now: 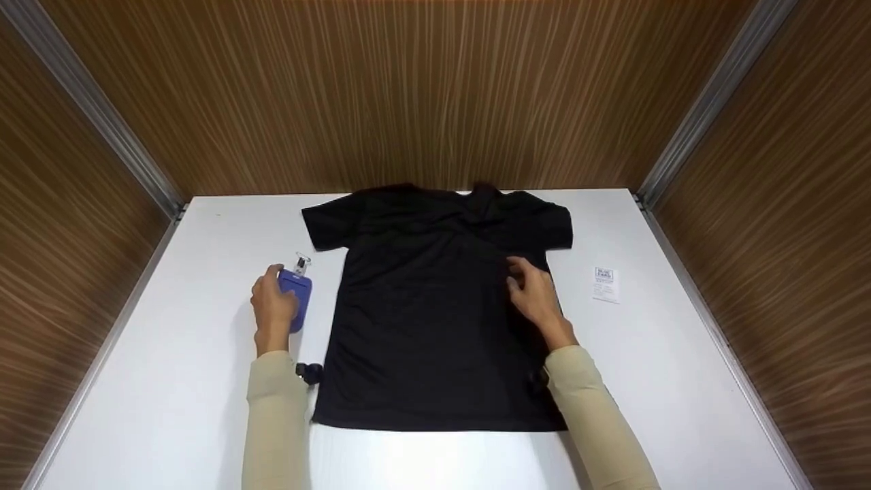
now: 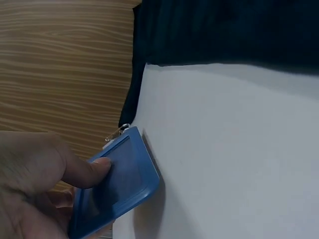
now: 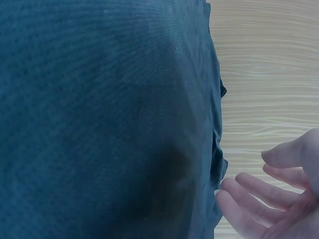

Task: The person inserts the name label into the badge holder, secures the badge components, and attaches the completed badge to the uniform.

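Note:
My left hand (image 1: 274,299) holds a blue badge holder (image 1: 299,292) left of the shirt, the thumb across its front and the other fingers behind. In the left wrist view the badge holder (image 2: 132,169) is tilted, casting a shadow on the white table. A metal clip (image 1: 301,263) sits at its top end. A black short-sleeved T-shirt (image 1: 435,327) lies spread flat, with some creases near the collar. Over its right side hovers my right hand (image 1: 534,292), fingers loosely bent and holding nothing; the right wrist view shows the fingers (image 3: 254,194) spread apart.
A small white printed card (image 1: 605,284) lies on the white table (image 1: 653,381) to the right of the shirt. Brown wood-grain panels (image 1: 435,95) stand at the back and both sides, with metal rails (image 1: 714,102) at the corners.

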A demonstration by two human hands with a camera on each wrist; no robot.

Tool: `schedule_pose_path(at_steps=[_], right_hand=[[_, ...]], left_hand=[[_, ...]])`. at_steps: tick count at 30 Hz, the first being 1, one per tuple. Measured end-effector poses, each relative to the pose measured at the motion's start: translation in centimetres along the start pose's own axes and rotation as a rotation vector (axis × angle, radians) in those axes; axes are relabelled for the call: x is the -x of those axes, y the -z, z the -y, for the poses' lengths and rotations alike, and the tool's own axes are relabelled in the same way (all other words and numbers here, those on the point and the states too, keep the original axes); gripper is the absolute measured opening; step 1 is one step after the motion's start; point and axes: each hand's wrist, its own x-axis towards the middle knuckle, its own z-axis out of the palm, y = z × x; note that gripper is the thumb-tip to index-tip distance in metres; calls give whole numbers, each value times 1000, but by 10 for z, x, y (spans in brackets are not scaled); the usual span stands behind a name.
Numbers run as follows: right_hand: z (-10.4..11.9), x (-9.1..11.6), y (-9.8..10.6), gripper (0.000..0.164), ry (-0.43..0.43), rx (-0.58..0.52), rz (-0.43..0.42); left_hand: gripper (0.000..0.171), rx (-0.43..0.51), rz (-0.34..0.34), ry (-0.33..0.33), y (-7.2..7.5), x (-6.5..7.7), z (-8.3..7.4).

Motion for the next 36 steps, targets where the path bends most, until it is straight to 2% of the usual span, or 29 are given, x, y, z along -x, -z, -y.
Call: schedule_pose_path(at_steps=[8,17,25,36], right_hand=[[3,0,3,37,-27,-23,24],[7,2,3,37,-15,-37,13],[12,2,3,37,-11,-40,24],[18,3,5,36,16,-49,37]], left_hand=[[59,34,-36,-122,1,0,-18],[58,62,-6,-208,0,8,-43],[57,105,41,-312,-10,20,-71],[56,90,81,-432,-26,40,-99]])
